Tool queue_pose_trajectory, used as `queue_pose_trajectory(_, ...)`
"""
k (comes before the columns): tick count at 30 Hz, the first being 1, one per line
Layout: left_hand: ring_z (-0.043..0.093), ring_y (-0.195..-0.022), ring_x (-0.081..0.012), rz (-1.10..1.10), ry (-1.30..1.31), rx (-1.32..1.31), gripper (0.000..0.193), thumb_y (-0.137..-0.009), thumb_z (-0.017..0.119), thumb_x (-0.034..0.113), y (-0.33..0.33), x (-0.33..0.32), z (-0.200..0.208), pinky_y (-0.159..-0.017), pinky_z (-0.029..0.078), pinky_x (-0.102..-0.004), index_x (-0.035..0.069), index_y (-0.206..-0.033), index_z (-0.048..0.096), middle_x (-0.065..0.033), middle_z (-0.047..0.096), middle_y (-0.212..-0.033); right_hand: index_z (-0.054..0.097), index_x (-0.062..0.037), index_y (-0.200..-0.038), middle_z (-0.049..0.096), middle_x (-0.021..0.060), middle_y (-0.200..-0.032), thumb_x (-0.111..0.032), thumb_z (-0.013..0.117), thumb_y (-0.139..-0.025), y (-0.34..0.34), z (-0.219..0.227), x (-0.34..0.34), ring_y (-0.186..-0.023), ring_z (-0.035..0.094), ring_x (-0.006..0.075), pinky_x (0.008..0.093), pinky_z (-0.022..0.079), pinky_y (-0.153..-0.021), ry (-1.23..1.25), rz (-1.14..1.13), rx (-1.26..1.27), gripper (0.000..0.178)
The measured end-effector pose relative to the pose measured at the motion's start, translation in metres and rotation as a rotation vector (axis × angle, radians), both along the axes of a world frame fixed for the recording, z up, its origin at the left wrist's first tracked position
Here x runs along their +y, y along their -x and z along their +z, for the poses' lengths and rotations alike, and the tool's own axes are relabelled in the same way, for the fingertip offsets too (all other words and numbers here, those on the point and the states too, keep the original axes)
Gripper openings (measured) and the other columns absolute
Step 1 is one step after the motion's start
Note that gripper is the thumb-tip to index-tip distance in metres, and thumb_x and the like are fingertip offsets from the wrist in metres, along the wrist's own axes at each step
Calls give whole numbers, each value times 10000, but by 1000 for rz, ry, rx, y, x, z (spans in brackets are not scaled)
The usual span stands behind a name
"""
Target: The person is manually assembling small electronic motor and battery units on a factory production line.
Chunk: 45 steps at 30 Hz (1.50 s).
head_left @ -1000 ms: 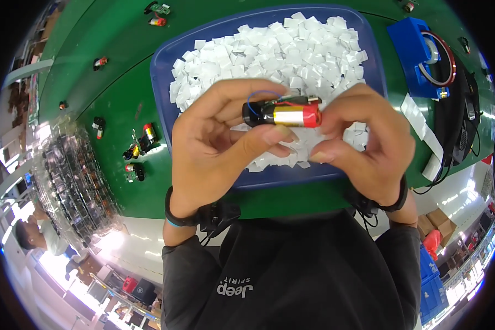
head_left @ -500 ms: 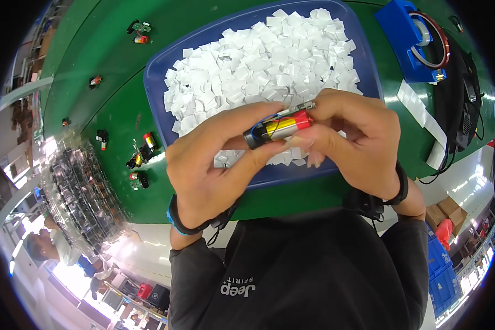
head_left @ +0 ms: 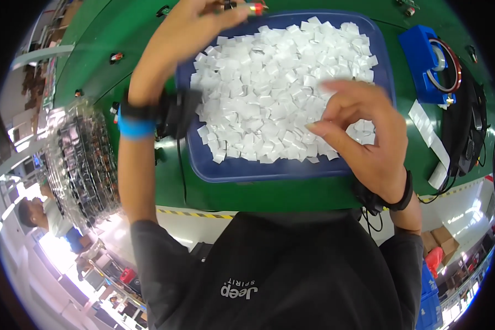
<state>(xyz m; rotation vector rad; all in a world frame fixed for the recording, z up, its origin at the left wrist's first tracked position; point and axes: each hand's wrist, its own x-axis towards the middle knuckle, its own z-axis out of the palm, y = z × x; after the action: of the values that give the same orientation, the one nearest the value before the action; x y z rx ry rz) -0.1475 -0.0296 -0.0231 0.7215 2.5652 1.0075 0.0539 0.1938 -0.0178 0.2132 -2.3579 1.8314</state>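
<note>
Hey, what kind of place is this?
Likely an assembly workshop: a green worktable bears a blue tray heaped with small white pieces and what looks like a blue tape dispenser, with stacked clear packs of dark parts at left.

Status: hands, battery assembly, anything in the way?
Left hand holding red-ended battery assembly by far rim of blue tub. Right hand over tub, nothing visibly held. Black cable by left forearm.

Bench [head_left: 269, 197]: smooth green top, soft sheen
Tray [head_left: 231, 175] by the bench's front edge: smooth blue plastic
White squares [head_left: 280, 99]: paper-like, faintly glossy
Tape dispenser [head_left: 415, 60] toward the bench's right edge: blue, plastic-looking
Stacked packaging [head_left: 85, 165] at the bench's left front corner: clear, glossy plastic
Shirt [head_left: 291, 253]: matt dark cloth
</note>
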Motion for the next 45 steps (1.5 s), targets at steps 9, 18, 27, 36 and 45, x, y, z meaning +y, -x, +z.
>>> queue_pose_trajectory(9,659,-957,-143,111,855,739,449,-916,641,490,159,-121,-43,-749,501,-281,109,-1150,693,-34,718,-1049,581,-3,-578,520,75,-569,-52,747,-838,9,-19,9,-493,488,222,329,347,-447,-192,-35,335,313)
queue_pose_trajectory(18,680,-941,-182,193,219,131,327,-923,696,226,72,-118,-1,-739,562,-319,32,-1184,660,-103,693,-1086,606,-8,-705,633,82,-704,-30,600,-940,1,-8,16,-563,569,185,288,418,-537,-154,149,100,236)
queue_pose_trajectory(27,625,-1021,-146,23,-158,264,258,-899,661,29,-87,-23,38,-880,547,-283,6,-1156,655,-83,593,-1144,630,15,-1056,691,103,-912,-9,703,-854,1,-10,8,-699,642,176,261,498,-616,-11,87,53,216)
queue_pose_trajectory(36,597,-1052,-204,56,-482,-196,416,-782,686,-124,-150,26,34,-893,576,-313,38,-1161,632,-99,526,-1153,736,-53,-1005,671,94,-923,-5,804,-735,2,-20,12,-714,638,176,243,499,-588,-266,67,392,283)
queue_pose_trajectory(45,585,-1064,-248,-250,-351,498,344,-763,714,-85,-137,18,9,-906,537,-370,-26,-1090,624,-153,523,-1189,756,-49,-942,654,83,-858,13,804,-722,2,-14,10,-672,640,174,248,494,-554,-310,11,376,234)
